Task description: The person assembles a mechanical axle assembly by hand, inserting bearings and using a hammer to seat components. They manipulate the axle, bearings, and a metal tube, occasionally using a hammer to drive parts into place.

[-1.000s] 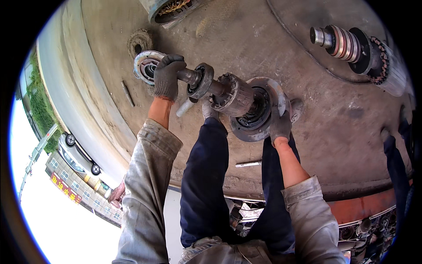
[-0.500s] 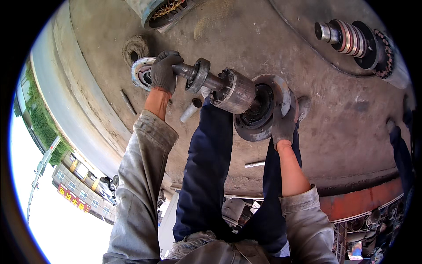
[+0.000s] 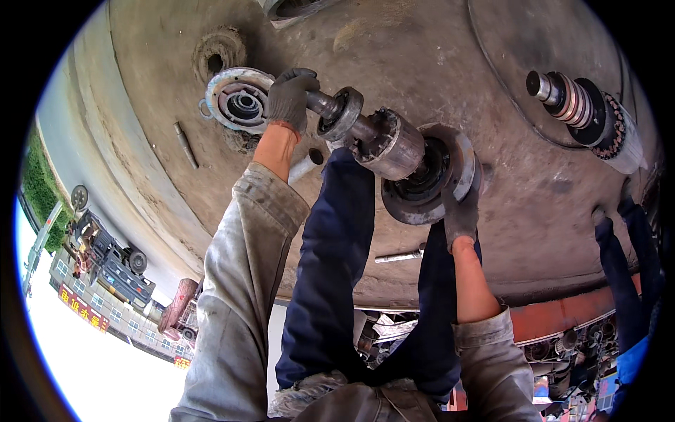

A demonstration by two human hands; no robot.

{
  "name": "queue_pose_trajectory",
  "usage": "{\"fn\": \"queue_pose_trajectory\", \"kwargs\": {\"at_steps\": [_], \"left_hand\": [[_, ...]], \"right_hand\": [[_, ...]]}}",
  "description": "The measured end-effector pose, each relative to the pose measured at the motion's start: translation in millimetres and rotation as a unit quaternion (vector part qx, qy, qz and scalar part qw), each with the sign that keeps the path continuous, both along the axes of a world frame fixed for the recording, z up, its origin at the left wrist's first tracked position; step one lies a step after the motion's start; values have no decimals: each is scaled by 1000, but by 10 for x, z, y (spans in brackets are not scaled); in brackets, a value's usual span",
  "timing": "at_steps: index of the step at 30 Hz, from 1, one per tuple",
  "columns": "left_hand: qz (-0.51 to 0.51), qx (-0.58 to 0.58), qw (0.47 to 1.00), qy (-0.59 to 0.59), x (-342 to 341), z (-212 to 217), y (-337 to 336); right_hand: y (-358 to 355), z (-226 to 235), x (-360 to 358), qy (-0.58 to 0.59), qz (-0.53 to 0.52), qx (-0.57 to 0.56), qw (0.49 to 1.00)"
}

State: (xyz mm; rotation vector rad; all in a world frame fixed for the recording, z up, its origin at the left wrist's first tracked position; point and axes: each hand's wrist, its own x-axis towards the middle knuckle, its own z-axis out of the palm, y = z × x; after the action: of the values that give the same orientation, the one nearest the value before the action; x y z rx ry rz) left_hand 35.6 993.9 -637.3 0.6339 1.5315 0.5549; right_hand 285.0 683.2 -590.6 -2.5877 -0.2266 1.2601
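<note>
Grey, rusty metal makes up the heavy motor rotor (image 3: 390, 144), held above bare concrete floor (image 3: 492, 42) with room around it. Left hand (image 3: 290, 98), fingers wrapped tight, grips its thin shaft end. Right hand (image 3: 460, 211) clamps the round end plate's rim.

A second rotor (image 3: 583, 112) lies on the concrete floor (image 3: 436, 42) near a steel rod (image 3: 185, 144).

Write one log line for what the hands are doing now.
left hand: grips shaft | right hand: holds end cover | rotor: lifted
</note>
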Motion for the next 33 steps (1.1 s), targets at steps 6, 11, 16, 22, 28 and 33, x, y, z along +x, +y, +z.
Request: {"fn": "queue_pose_trajectory", "kwargs": {"at_steps": [6, 11, 16, 22, 28, 33], "left_hand": [[37, -3, 999, 1, -28, -42, -150], [8, 6, 1000, 24, 21, -69, -242], [13, 38, 997, 68, 98, -94, -375], [32, 14, 998, 46, 178, 13, -199], [41, 2, 999, 27, 203, 94, -154], [-8, 12, 1000, -10, 773, -184, -89]], "right_hand": [[192, 161, 3, -153, 339, 192, 908], [890, -316, -224, -17, 309, 325, 894], [1485, -357, -187, 39, 532, 246, 809], [1920, -400, -626, 10, 630, 67, 774], [1865, -563, 20, 175, 446, 235, 846], [816, 17, 847, -19, 480, 269, 835]]}}
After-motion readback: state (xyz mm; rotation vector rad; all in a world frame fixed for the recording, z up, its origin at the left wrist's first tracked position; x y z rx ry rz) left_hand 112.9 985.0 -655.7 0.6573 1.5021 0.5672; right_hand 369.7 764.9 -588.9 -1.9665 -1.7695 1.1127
